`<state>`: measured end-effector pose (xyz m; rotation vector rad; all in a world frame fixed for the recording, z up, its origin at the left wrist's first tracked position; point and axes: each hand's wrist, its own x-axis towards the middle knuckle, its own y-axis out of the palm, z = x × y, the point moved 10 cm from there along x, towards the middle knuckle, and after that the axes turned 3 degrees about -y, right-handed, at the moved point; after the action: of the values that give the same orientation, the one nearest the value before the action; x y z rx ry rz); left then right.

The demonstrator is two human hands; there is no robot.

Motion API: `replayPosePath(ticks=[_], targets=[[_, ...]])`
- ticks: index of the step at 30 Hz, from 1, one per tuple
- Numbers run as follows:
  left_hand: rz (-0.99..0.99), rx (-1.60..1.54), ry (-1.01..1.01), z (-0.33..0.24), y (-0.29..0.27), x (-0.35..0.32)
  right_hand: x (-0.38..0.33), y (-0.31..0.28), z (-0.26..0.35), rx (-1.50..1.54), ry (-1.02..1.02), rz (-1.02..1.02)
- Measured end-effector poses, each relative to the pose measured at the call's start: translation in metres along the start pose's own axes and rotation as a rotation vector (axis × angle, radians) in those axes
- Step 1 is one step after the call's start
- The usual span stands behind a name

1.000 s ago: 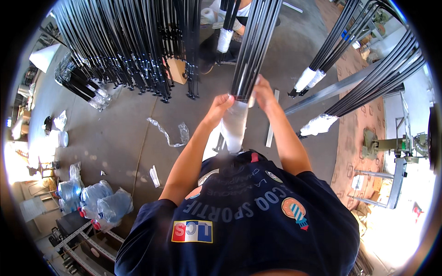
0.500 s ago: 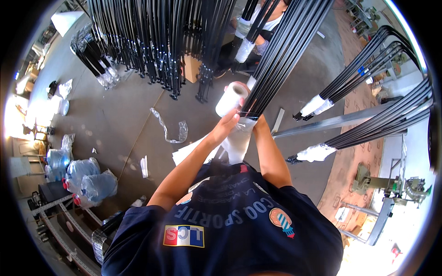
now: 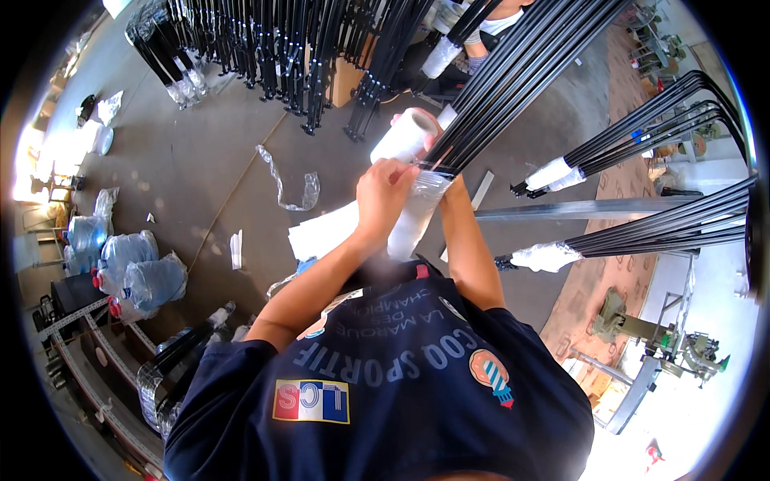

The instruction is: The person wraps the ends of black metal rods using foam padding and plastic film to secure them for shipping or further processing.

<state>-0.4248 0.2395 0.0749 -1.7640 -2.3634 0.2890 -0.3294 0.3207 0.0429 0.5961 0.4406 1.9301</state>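
Note:
A bundle of long black rods (image 3: 513, 80) slants down toward me, its lower end wrapped in clear plastic film (image 3: 417, 210). My left hand (image 3: 383, 196) is closed at the left of the wrapped end, its bent fingertips pinching the film near its upper edge. A white roll of stretch film (image 3: 401, 138) is tilted just beyond that hand, against the rods. My right hand (image 3: 431, 141) reaches round behind the bundle, and its fingers show at the roll's edge, holding it. The rods and film hide most of that hand.
Many black rods (image 3: 309, 72) hang at the far side, with a person (image 3: 501, 16) behind them. More wrapped rod bundles (image 3: 549, 255) rest over a metal bar (image 3: 577, 210) on the right. Large water bottles (image 3: 152, 280) stand left; a plastic strip (image 3: 297, 192) lies on the floor.
My left hand has turned and drawn its fingers together at the film's edge. The film roll has tilted and shifted slightly away from me. The view has shifted a little.

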Motion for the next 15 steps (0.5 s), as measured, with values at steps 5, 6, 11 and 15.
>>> replayPosePath(ticks=[5,6,11,15], targets=[[0.043,0.501,0.17,-0.023,-0.001,0.018,-0.008,0.002,-0.012,0.15,0.122,0.013],[0.026,0.465,0.118,-0.016,-0.005,0.026,-0.01,0.001,-0.016,0.178,0.149,0.005],[0.422,0.238,0.013,0.041,0.043,0.068,-0.007,-0.018,-0.022,0.003,0.15,0.039],[0.479,-0.105,-0.019,0.058,0.061,0.072,-0.007,-0.036,0.002,-0.378,0.028,-0.042]])
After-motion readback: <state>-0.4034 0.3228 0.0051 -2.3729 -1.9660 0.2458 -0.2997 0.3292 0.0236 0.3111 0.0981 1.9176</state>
